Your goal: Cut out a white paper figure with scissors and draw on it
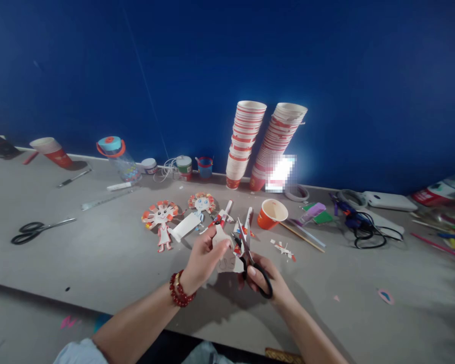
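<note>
Between thumb and fingers, my left hand (202,255) pinches a piece of white paper (227,262) with pencil lines drawn on it. My right hand (265,273) grips black-handled scissors (246,242), whose blades are parted and point up beside the paper's right edge. Just beyond my hands lie markers (226,212) and scraps of red and white paper. Two paper dolls with red and white fringed hair, one (163,222) nearer and one (202,205) farther, rest left of my hands. An orange paper cup (273,214) stands to the right.
Two tall stacks of paper cups, left (244,146) and right (278,141), lean by the blue wall. A second pair of scissors (38,230) lies far left, near a clear bottle (117,159). At right are a glue gun (358,220) with its cable and paper scraps (284,248).
</note>
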`<state>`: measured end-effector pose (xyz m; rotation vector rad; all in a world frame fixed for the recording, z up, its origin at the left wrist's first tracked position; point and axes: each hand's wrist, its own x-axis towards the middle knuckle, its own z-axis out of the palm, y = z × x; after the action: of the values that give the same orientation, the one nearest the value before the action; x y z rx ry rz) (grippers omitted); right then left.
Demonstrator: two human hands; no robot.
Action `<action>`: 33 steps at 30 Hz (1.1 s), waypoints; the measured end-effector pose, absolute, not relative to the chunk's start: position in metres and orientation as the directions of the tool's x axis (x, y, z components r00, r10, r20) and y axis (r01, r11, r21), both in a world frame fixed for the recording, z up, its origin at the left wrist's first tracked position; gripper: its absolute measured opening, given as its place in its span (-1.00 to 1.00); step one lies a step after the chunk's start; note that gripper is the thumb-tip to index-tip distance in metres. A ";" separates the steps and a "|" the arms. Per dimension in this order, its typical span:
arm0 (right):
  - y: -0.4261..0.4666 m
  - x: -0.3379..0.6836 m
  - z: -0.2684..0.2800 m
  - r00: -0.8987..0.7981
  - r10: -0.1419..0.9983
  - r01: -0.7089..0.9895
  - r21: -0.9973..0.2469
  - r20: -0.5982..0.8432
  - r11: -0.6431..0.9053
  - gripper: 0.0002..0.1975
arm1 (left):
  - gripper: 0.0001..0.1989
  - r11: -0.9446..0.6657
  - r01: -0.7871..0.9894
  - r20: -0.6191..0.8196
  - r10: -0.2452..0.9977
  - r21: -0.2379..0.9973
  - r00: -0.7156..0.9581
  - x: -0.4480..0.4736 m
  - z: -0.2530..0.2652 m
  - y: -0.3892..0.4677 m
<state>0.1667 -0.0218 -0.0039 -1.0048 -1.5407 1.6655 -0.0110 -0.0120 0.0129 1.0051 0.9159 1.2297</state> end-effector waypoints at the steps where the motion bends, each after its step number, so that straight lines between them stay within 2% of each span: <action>1: -0.022 0.167 -0.004 -0.501 0.858 0.040 -0.994 -0.108 -0.102 -0.44 | -0.79 0.061 -0.309 -0.026 0.993 0.949 0.116 -0.011 0.013 -0.012; 10: -0.024 0.161 0.007 -0.531 0.841 0.097 -0.993 -0.106 -0.064 -0.42 | -0.79 0.036 -0.291 -0.013 0.997 0.956 0.078 -0.012 0.014 -0.011; 15: -0.029 0.155 0.004 -0.549 0.825 0.061 -0.991 -0.131 -0.117 -0.47 | -0.81 -0.023 -0.252 0.035 0.998 0.967 0.044 -0.011 0.012 -0.011; 20: -0.030 0.155 -0.002 -0.538 0.829 0.072 -0.988 -0.151 -0.134 -0.56 | -0.80 0.047 -0.277 -0.022 0.996 0.960 0.091 -0.011 0.011 -0.012; 33: -0.030 0.156 0.000 -0.500 0.845 0.137 -0.981 -0.190 -0.140 -0.60 | -0.80 0.037 -0.198 -0.018 0.995 0.979 0.095 -0.011 0.013 -0.013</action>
<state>0.1563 -0.0301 -0.0003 -1.1102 -1.5892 1.6918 -0.0108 -0.0128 0.0128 1.0836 1.0072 1.2092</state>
